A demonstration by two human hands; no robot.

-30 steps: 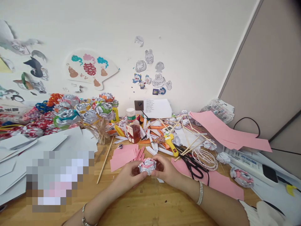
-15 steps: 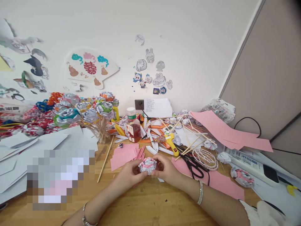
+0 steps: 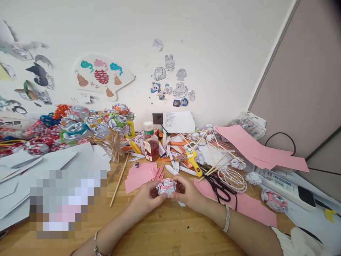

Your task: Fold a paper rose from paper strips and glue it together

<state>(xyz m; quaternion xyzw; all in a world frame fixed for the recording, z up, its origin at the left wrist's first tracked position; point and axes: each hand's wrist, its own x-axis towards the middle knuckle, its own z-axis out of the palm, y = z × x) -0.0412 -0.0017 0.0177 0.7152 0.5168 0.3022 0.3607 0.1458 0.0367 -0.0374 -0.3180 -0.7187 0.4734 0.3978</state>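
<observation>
Between my two hands, just above the wooden table, is a white and pink paper flower. My left hand grips its left side, the thumb at the front and the other fingers mostly hidden behind. From the right, my right hand closes on the petals with thumb and curled fingers. Behind the left hand lie pink paper pieces. A white scrap rests under the right hand. Past that hand are black scissors on a larger pink sheet.
A yellow glue gun lies behind the hands, beside a jar with a white lid. Wooden sticks, a bead string and another paper flower lie around. Finished paper flowers stand at the back left, white sheets before them.
Almost nothing differs. The flower has shifted very slightly left in the picture, and both hands keep their hold on it.
</observation>
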